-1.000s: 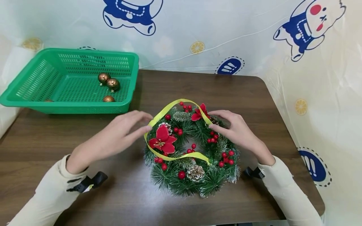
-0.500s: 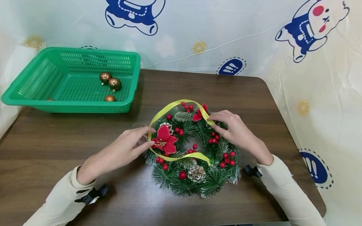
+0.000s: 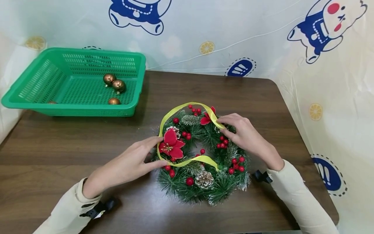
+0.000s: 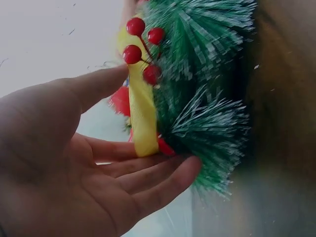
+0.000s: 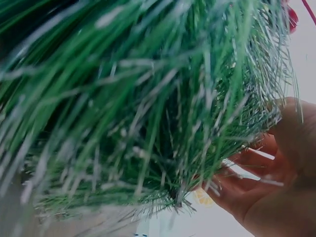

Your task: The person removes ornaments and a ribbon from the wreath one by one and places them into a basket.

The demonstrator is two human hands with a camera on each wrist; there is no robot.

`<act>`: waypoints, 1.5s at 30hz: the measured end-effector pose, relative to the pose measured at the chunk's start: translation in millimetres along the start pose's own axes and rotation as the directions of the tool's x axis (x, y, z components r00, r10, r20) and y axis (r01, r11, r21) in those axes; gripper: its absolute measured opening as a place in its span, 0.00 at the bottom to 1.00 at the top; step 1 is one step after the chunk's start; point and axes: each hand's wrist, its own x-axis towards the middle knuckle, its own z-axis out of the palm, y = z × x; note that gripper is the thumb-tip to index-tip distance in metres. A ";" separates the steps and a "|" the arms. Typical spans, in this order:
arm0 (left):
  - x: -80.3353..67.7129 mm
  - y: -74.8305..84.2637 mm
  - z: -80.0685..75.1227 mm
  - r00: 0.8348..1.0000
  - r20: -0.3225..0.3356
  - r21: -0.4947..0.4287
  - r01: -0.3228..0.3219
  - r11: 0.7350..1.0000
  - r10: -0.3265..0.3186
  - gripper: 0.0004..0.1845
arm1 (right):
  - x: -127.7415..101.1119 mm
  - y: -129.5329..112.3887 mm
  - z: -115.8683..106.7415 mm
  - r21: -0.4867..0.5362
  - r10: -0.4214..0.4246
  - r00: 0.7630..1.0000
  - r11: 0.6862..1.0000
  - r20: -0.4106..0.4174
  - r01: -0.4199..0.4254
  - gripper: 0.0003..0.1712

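Observation:
A green wreath (image 3: pixel 223 190) with frosted tips, red berries (image 4: pixel 132 54), pine cones (image 3: pixel 204 179) and a red poinsettia (image 3: pixel 171 144) lies flat on the table. Over its top a yellow ribbon (image 3: pixel 175 112) curves in an open loop, one end near the front pine cone. My left hand (image 3: pixel 125 162) is at the left rim, thumb and fingers spread and fairly straight, touching the ribbon beside the poinsettia. At the upper right, my right hand (image 3: pixel 243 131) pinches the ribbon between thumb and fingers. Green needles hide its fingertips in the right wrist view.
A green plastic basket (image 3: pixel 137 84) stands at the back left, with several bronze ball ornaments (image 3: pixel 118 85) inside. The dark wooden table (image 3: pixel 204 87) ends at a patterned sheet (image 3: pixel 187 29) behind and to the right.
My left hand has moved right and toward me along the wreath's left rim, its thumb now lower on the ribbon. The right hand has closed its fingertips on the ribbon near the upper right.

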 end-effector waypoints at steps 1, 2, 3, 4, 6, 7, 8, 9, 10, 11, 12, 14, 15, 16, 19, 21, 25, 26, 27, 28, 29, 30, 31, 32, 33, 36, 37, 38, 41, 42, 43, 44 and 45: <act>0.4 0.8 1.5 1.000 0.000 0.022 -0.010 1.000 0.010 0.41 | 0.0 0.4 -0.5 -0.001 0.005 1.000 1.000 -0.001 -0.005 0.19; 1.1 1.5 2.7 1.000 0.000 0.046 -0.018 0.999 0.018 0.42 | 0.1 0.6 -1.0 0.001 0.013 1.000 1.000 -0.003 -0.013 0.19; 1.9 1.7 3.8 1.000 0.001 0.064 -0.024 0.998 0.024 0.42 | 0.1 1.0 -1.3 0.003 0.022 1.000 1.000 -0.004 -0.022 0.19; 2.9 1.6 4.5 0.999 -0.001 0.069 -0.033 0.997 0.033 0.42 | 0.1 1.2 -1.6 0.005 0.033 0.999 0.999 -0.005 -0.033 0.19; 5.9 -0.1 5.2 0.999 -0.004 0.067 -0.053 0.996 0.054 0.41 | -0.3 1.8 -1.9 0.014 0.058 0.998 0.998 -0.008 -0.058 0.20; 7.7 -1.5 5.1 0.998 -0.007 0.062 -0.064 0.996 0.064 0.41 | -0.5 2.1 -1.8 0.018 0.071 0.997 0.997 -0.009 -0.071 0.20; 9.6 -2.8 4.7 0.997 -0.009 0.059 -0.073 0.996 0.074 0.40 | -0.7 2.3 -1.7 0.023 0.083 0.997 0.996 -0.012 -0.082 0.20; 11.9 -4.9 4.0 0.996 -0.011 0.053 -0.087 0.995 0.088 0.40 | -0.9 2.5 -1.6 0.027 0.094 0.995 0.995 -0.017 -0.094 0.20; 14.4 -7.0 3.0 0.995 -0.012 0.045 -0.099 0.994 0.099 0.40 | -1.1 2.5 -1.4 0.031 0.105 0.994 0.994 -0.020 -0.105 0.20; 16.8 -9.0 1.7 0.995 -0.009 0.041 -0.099 0.994 0.100 0.40 | -1.4 2.4 -1.1 0.039 0.117 0.993 0.993 -0.025 -0.116 0.20; 19.2 -11.3 0.4 0.995 -0.008 0.036 -0.101 0.994 0.101 0.39 | -1.5 2.2 -0.8 0.044 0.127 0.992 0.991 -0.029 -0.125 0.20; 23.8 -15.5 -3.0 0.995 -0.005 0.028 -0.096 0.995 0.096 0.39 | -1.5 1.4 -0.1 0.056 0.146 0.989 0.988 -0.034 -0.144 0.20; 25.8 -17.7 -4.7 0.996 -0.004 0.026 -0.089 0.996 0.090 0.39 | -1.4 0.8 0.2 0.066 0.157 0.987 0.986 -0.035 -0.155 0.20; 27.3 -19.7 -6.9 0.997 -0.002 0.022 -0.080 0.997 0.080 0.39 | -1.0 0.4 0.9 0.074 0.167 0.985 0.984 -0.036 -0.164 0.19; 29.6 -23.7 -14.0 0.999 0.006 -0.011 -0.039 0.999 0.039 0.37 | 1.0 -2.1 1.7 0.093 0.190 0.981 0.978 -0.048 -0.185 0.17; 29.3 -24.2 -19.9 1.000 0.001 -0.025 -0.014 1.000 0.014 0.36 | 2.7 -3.8 0.9 0.101 0.198 0.977 0.976 -0.077 -0.190 0.16; 25.7 -22.6 -32.9 0.998 -0.054 -0.034 0.008 0.999 -0.010 0.32 | 7.6 -6.8 -5.3 0.122 0.188 0.966 0.978 -0.179 -0.168 0.14; 24.4 -21.8 -36.2 0.997 -0.074 -0.036 0.008 0.999 -0.011 0.31 | 9.1 -7.6 -7.6 0.127 0.182 0.962 0.979 -0.203 -0.159 0.14; 23.2 -21.1 -39.2 0.996 -0.092 -0.041 0.005 0.999 -0.008 0.30 | 10.6 -8.4 -9.9 0.133 0.174 0.959 0.980 -0.224 -0.147 0.14; 22.1 -21.0 -41.7 0.994 -0.113 -0.048 -0.002 0.999 -0.003 0.30 | 12.2 -8.8 -12.2 0.135 0.164 0.957 0.982 -0.241 -0.134 0.13; 20.8 -20.6 -44.4 0.991 -0.131 -0.055 -0.013 0.998 0.005 0.29 | 13.6 -9.3 -14.3 0.139 0.158 0.955 0.982 -0.252 -0.126 0.13; 19.8 -20.2 -46.5 0.989 -0.150 -0.065 -0.021 0.998 0.011 0.29 | 15.0 -10.0 -16.1 0.146 0.154 0.953 0.982 -0.260 -0.119 0.14; 18.7 -19.6 -48.8 0.986 -0.164 -0.076 -0.026 0.997 0.013 0.29 | 16.3 -10.5 -17.7 0.146 0.147 0.952 0.983 -0.269 -0.111 0.14; 18.0 -19.1 -50.6 0.984 -0.179 -0.088 -0.035 0.996 0.019 0.29 | 17.9 -10.7 -19.2 0.147 0.140 0.951 0.984 -0.276 -0.102 0.14; 17.5 -18.6 -52.3 0.981 -0.194 -0.096 -0.043 0.994 0.024 0.29 | 19.3 -11.0 -20.6 0.153 0.136 0.950 0.984 -0.281 -0.095 0.14; 15.6 -16.3 -58.2 0.968 -0.245 -0.092 -0.072 0.993 0.047 0.32 | 25.9 -12.1 -24.9 0.174 0.122 0.948 0.982 -0.295 -0.072 0.17; 14.9 -15.3 -60.5 0.964 -0.261 -0.085 -0.079 0.993 0.054 0.32 | 28.6 -12.8 -26.5 0.181 0.115 0.947 0.982 -0.301 -0.062 0.18; 14.4 -14.3 -62.9 0.959 -0.277 -0.078 -0.088 0.993 0.063 0.33 | 31.6 -13.4 -28.3 0.186 0.106 0.946 0.981 -0.308 -0.050 0.19; 12.1 -11.1 -71.0 0.944 -0.319 -0.058 -0.106 0.993 0.082 0.35 | 40.7 -15.3 -33.8 0.186 0.079 0.944 0.982 -0.321 -0.019 0.22; 11.5 -10.0 -73.7 0.940 -0.331 -0.047 -0.106 0.993 0.084 0.35 | 43.4 -15.9 -35.6 0.183 0.073 0.944 0.983 -0.323 -0.013 0.22; 11.1 -9.0 -76.5 0.936 -0.340 -0.036 -0.105 0.994 0.087 0.35 | 45.9 -16.4 -37.3 0.181 0.067 0.944 0.983 -0.323 -0.007 0.22; 10.7 -8.1 -79.3 0.933 -0.347 -0.028 -0.110 0.994 0.093 0.36 | 48.2 -16.8 -38.9 0.176 0.061 0.945 0.984 -0.322 -0.004 0.22; 10.5 -7.2 -82.2 0.930 -0.355 -0.020 -0.105 0.994 0.091 0.36 | 50.4 -17.5 -40.3 0.170 0.056 0.946 0.985 -0.321 -0.001 0.22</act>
